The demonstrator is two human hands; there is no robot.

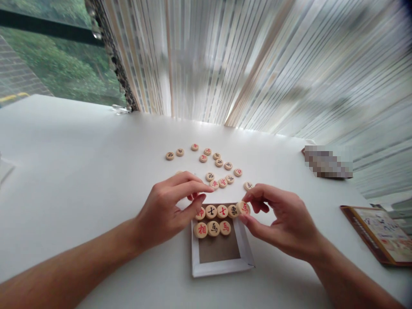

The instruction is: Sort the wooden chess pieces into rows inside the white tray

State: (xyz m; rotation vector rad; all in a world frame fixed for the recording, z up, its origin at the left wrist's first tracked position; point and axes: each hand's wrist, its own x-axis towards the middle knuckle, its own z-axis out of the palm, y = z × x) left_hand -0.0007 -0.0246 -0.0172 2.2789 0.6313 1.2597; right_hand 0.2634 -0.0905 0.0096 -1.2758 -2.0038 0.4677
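Note:
Between the thumb and fingers of my right hand (pixel 277 219) is a round wooden xiangqi piece (pixel 243 208) with a red character, held at the top right corner of a shallow white-rimmed box (pixel 222 269). Inside the box lie two rows of pieces, such as a red one (pixel 201 230) and a black one (pixel 213 228) in the lower row. My left hand (pixel 175 201) reaches over the box's top left corner, thumb and index finger apart. Its index fingertip is at a red-lettered piece (pixel 214 185) on the table; whether it touches it I cannot tell.
More loose xiangqi pieces (pixel 219 163) lie scattered on the white table (pixel 106 180) beyond the box. At the right are a brown-edged picture board (pixel 380 231) and a blurred-out item (pixel 328 162). A string curtain (pixel 206 64) and a window (pixel 58 56) stand behind the table.

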